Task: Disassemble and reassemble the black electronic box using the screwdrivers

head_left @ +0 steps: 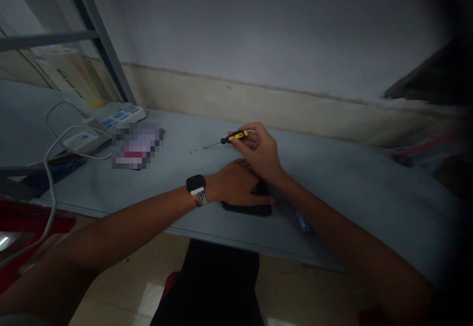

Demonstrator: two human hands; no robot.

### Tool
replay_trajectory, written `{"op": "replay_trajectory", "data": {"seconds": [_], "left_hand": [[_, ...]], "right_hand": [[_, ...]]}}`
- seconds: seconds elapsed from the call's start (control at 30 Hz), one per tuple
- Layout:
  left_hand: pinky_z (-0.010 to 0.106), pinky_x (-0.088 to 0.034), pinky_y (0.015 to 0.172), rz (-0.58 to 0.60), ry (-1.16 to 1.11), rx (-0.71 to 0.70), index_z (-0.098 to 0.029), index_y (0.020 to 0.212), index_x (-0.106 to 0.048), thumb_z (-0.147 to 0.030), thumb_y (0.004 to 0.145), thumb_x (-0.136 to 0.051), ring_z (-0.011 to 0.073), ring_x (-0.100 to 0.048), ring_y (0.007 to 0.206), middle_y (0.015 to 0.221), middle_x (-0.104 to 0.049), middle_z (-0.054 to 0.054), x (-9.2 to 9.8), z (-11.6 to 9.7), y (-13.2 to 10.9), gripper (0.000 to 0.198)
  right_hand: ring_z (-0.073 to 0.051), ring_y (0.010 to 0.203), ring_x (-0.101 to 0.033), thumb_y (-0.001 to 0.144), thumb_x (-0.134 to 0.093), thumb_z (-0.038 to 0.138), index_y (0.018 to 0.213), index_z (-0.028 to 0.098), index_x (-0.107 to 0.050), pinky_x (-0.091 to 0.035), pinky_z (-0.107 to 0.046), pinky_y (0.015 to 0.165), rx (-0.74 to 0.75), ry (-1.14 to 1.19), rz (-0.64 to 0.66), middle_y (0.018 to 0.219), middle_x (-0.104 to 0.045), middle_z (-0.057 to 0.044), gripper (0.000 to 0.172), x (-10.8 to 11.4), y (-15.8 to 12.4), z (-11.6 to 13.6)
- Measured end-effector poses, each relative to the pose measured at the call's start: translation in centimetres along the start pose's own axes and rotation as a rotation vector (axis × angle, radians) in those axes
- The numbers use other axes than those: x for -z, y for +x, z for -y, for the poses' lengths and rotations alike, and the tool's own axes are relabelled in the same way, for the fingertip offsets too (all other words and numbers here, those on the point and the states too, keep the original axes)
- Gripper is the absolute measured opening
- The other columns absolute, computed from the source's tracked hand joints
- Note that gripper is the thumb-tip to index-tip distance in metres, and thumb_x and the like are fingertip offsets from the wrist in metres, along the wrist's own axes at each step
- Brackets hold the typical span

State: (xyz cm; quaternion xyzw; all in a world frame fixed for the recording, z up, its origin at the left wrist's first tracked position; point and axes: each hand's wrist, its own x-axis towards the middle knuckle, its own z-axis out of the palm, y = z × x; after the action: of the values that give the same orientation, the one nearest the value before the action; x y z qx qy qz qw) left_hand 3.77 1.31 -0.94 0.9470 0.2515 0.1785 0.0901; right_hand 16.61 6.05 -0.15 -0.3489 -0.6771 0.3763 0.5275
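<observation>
In my right hand (260,151) is a small screwdriver (234,137) with a black and yellow handle, gripped between thumb and fingers. Its thin shaft points left, the tip low over the table near a few tiny dark pieces (190,152), too small to name for certain. My left hand (236,183), with a watch (195,183) on its wrist, lies across a black flat object (247,210) on the table and holds it, thumb stretched to the right. The hand covers most of that object. My right hand partly hides the left fingertips.
A pixelated phone-like object (136,146) lies left on the pale table (166,163). Behind it are a white power strip (125,116), a cable (47,168) and a yellowish translucent cup (76,77). A blue item (303,222) lies beside my right forearm. A wall (240,45) borders the back.
</observation>
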Motion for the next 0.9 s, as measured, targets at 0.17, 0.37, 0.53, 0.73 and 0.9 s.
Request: {"op": "replay_trajectory", "data": {"seconds": [0.17,0.37,0.53,0.73,0.9], "left_hand": [[0.051,-0.058,0.110,-0.007,-0.009,-0.005,-0.011,0.115,-0.079,-0.071,0.107,-0.058,0.0358,-0.078,0.114,0.114,-0.084,0.020,-0.1,0.2,0.1,0.064],[0.051,-0.058,0.108,0.000,-0.010,0.001,-0.011,0.107,-0.080,-0.071,0.108,-0.057,0.0344,-0.079,0.107,0.104,-0.084,0.019,-0.1,0.3,0.1,0.064],[0.052,-0.057,0.111,-0.001,0.014,0.002,-0.010,0.115,-0.079,-0.072,0.108,-0.056,0.0356,-0.077,0.118,0.117,-0.083,0.021,-0.3,0.3,0.1,0.066],[0.052,-0.054,0.115,-0.004,-0.015,-0.003,-0.010,0.132,-0.072,-0.067,0.110,-0.056,0.0350,-0.074,0.127,0.135,-0.077,0.022,-0.4,0.6,0.1,0.064],[0.048,-0.057,0.114,-0.116,-0.246,0.062,-0.016,0.136,-0.069,-0.037,0.107,-0.065,0.0290,-0.074,0.125,0.137,-0.076,0.014,-0.2,1.5,0.3,0.036]], "right_hand": [[-0.026,0.111,-0.085,0.092,-0.087,0.046,0.113,0.030,-0.060,-0.072,-0.045,0.101,-0.047,0.011,0.007,0.119,-0.085,-0.006,0.038,-0.1,0.2,0.3],[-0.026,0.111,-0.085,0.090,-0.088,0.046,0.111,0.029,-0.060,-0.071,-0.045,0.104,-0.065,0.019,0.008,0.117,-0.085,-0.006,0.039,-0.2,0.3,0.5],[-0.025,0.111,-0.085,0.091,-0.088,0.046,0.114,0.030,-0.062,-0.071,-0.045,0.104,-0.035,0.025,-0.001,0.118,-0.086,-0.004,0.039,0.1,0.2,0.2],[-0.026,0.107,-0.086,0.089,-0.090,0.048,0.112,0.028,-0.061,-0.073,-0.044,0.097,-0.041,0.023,-0.052,0.118,-0.086,-0.007,0.042,1.1,0.4,0.6],[-0.025,0.098,-0.087,0.085,-0.092,0.052,0.107,0.028,-0.059,-0.074,-0.044,0.090,-0.047,0.029,-0.156,0.108,-0.087,-0.005,0.046,3.8,0.4,0.3]]}}
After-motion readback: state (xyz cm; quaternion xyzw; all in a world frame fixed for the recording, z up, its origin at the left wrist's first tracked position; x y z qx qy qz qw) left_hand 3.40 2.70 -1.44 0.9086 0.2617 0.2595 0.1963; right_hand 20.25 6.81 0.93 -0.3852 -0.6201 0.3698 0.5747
